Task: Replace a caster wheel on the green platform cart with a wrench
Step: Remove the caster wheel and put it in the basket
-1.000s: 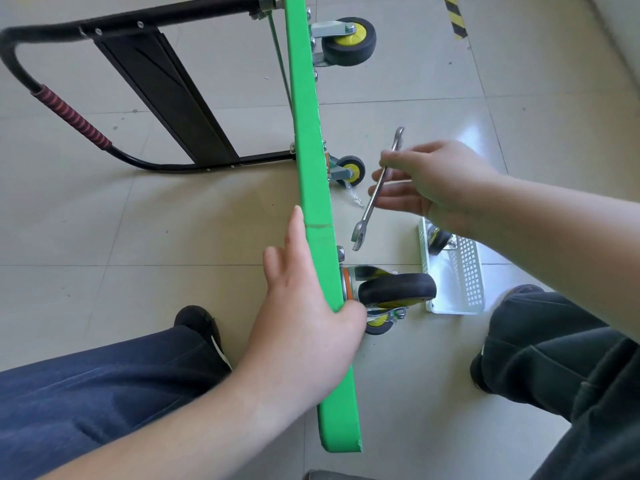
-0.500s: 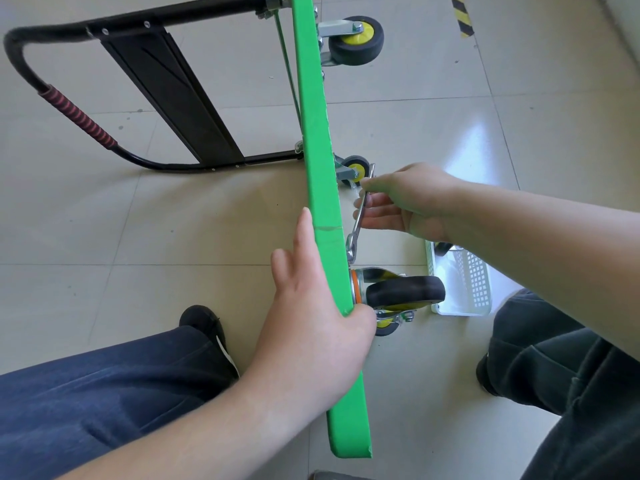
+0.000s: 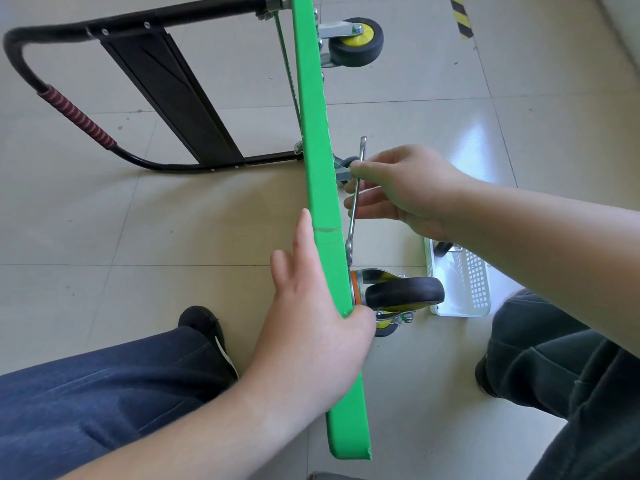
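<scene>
Holding the slim silver open-ended wrench (image 3: 354,209) in your right hand (image 3: 405,192), you have its lower jaw set close against the underside of the green platform cart deck (image 3: 320,168), just above the black rubber caster wheel with the chrome bracket (image 3: 403,292) at lower centre of the frame. Your grip there is a narrow pinch of thumb and fingers round the shaft, well up from the working end. Your left hand (image 3: 311,313) braces the deck, which stands on its edge: fingers laid straight along the far face, thumb hooked over the near edge beside the caster.

I cannot tell whether the jaw is fully seated on a nut; the deck edge hides it. If it sits only partly on, the first pull could slip it off and round the corners, and your knuckles would likely go into the deck or the caster bracket.

The pinch looks light for breaking a tight fastener; the shaft could twist out of your fingers.

The cart balances on its side and black tubular handle frame (image 3: 166,74), at upper left. A hard sideways pull may tip it toward your knees if the left hand gives.

Loosened nuts could roll off across the tiled floor (image 3: 519,133); the white perforated plastic basket (image 3: 464,282) sits just right of the caster to catch them.
</scene>
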